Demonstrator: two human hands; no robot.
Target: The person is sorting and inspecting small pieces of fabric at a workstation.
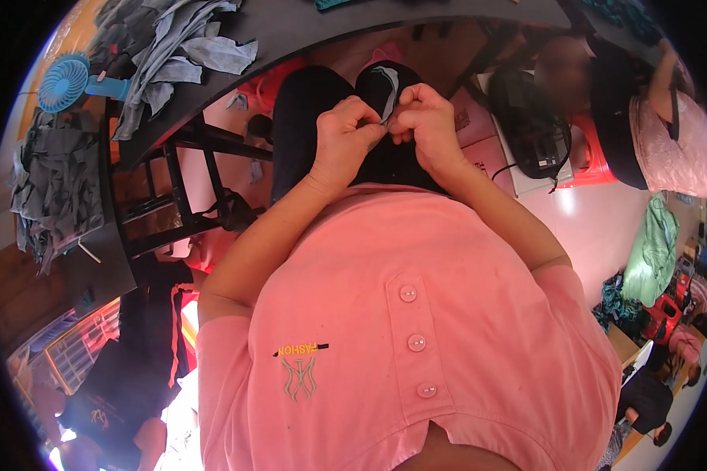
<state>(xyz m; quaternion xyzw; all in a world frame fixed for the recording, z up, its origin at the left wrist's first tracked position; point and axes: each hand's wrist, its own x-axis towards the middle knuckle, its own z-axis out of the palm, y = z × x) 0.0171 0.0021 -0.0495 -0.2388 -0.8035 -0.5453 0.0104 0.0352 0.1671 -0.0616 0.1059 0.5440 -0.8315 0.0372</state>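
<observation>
Above my dark-trousered lap, both hands meet fingertip to fingertip. A narrow grey-blue fabric strip [391, 88] runs up from between them and lies over my thigh. My left hand [346, 140] is closed in a pinch at the strip's lower end. Beside it, my right hand [428, 129] is closed too, its thumb and curled fingers gripping the same piece. The bit between the fingertips is mostly hidden.
A dark table [306, 35] curves ahead, bearing grey cloth pieces [212, 53] and a blue handheld fan [64, 82] at left. More grey strips [55, 180] hang at far left. Right of me are a black bag [530, 125] and a seated person [617, 110].
</observation>
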